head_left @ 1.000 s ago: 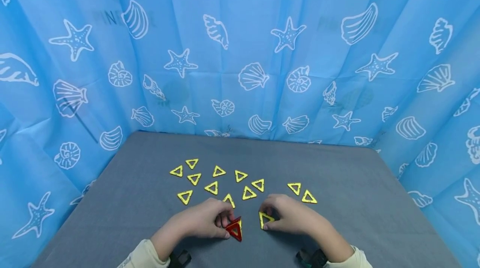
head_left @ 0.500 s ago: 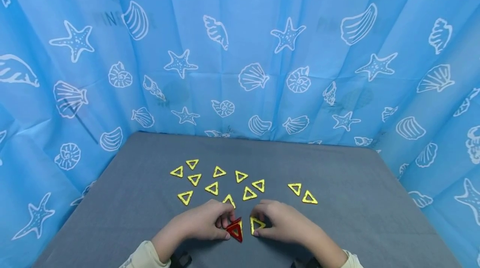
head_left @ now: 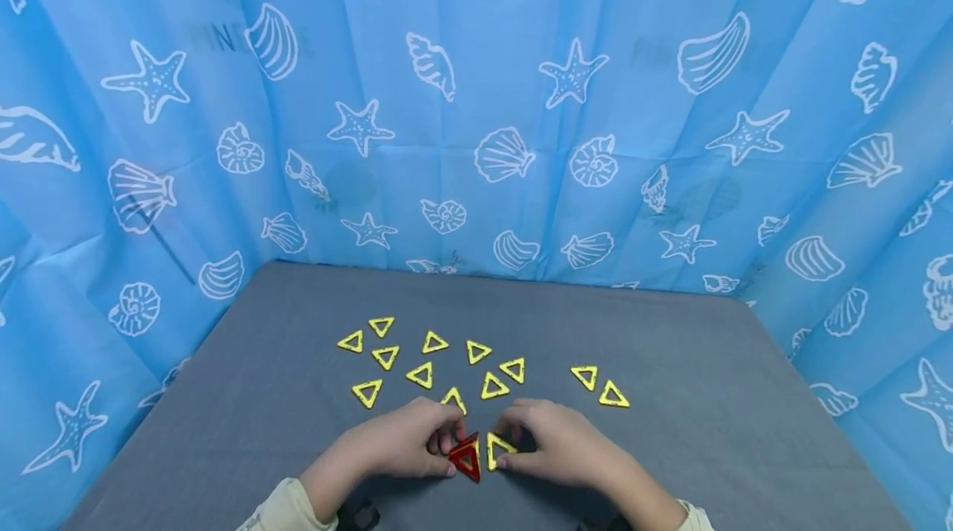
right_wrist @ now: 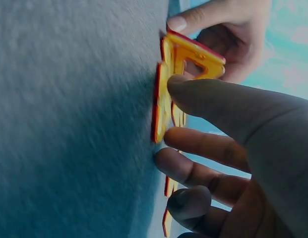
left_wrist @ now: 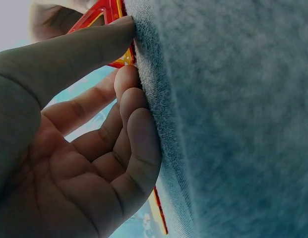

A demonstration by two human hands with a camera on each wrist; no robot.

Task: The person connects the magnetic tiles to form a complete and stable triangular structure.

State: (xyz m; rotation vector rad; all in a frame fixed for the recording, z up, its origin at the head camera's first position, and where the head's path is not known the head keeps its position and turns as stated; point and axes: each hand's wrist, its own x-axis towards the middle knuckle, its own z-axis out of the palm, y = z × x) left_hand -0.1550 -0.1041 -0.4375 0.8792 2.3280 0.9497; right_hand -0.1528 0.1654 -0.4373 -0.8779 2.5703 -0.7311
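My left hand (head_left: 408, 437) holds a red triangular building tile (head_left: 472, 472) between thumb and fingers. In the right wrist view this raised tile (right_wrist: 213, 69) shows a yellow face and red edge, joined at an angle to another tile. Just to its right in the head view, a yellow triangular tile (head_left: 490, 452) lies flat on the table. My right hand (head_left: 554, 442) pinches that yellow tile, with the thumb on its near side and fingers at the far edge. A narrow gap separates it from the red one in the head view.
Several yellow triangular tiles (head_left: 367, 393) lie scattered beyond my hands on the grey tablecloth (head_left: 298, 308). Two more yellow tiles (head_left: 614, 394) lie to the right. One tile (head_left: 454, 399) is partly hidden behind my left hand. A blue shell-patterned curtain (head_left: 476, 101) surrounds the table.
My right hand has slid the yellow tile leftward and slightly nearer, up close to the red tile. The left hand and the red tile have stayed almost still.
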